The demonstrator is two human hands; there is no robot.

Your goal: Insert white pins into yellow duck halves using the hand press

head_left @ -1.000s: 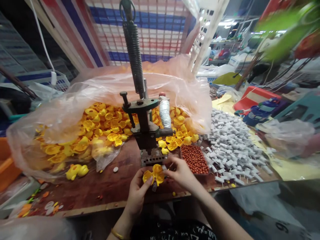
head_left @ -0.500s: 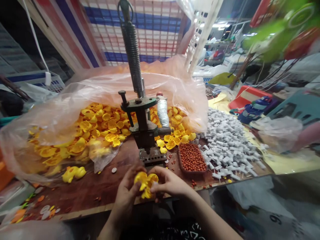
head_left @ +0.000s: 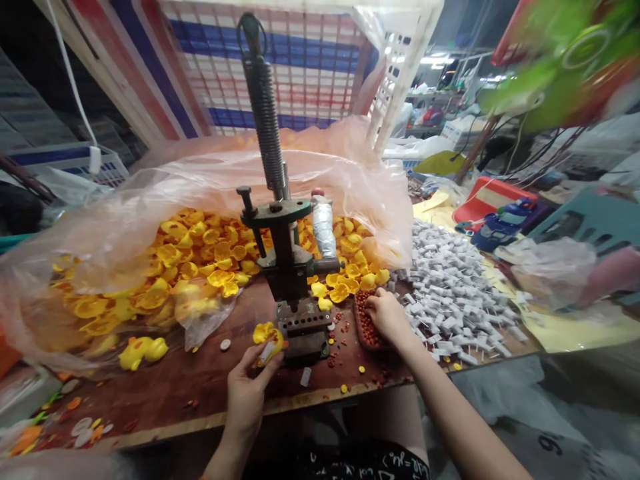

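Near the table's front edge, my left hand (head_left: 249, 390) is closed on a yellow plastic duck shell (head_left: 267, 331). Its hollow side faces up, and a pale grey block (head_left: 267, 353) sits inside. My right hand (head_left: 391, 317) reaches into a small tray (head_left: 358, 327) of red-brown bead-like pieces (head_left: 368, 331). Its fingers are bent together, with the tips down among the pieces, so what they pinch is hidden. Between my hands stands a hand press (head_left: 293, 267) with a tall spring and a drilled metal block (head_left: 305, 320) at its base. One loose grey block (head_left: 305, 377) lies in front.
Behind the press, a clear plastic bag (head_left: 115, 220) spills yellow shells (head_left: 200, 247). White-grey blocks with thin pins (head_left: 450, 287) are heaped at right. A yellow duck (head_left: 143, 352) lies left. Beyond are a blue bottle (head_left: 503, 223) and a blurred green fan (head_left: 565, 60).
My right hand has left the yellow shell and moved right into the bead tray. My left hand keeps the shell, slightly further left. A loose grey block now shows before the press.
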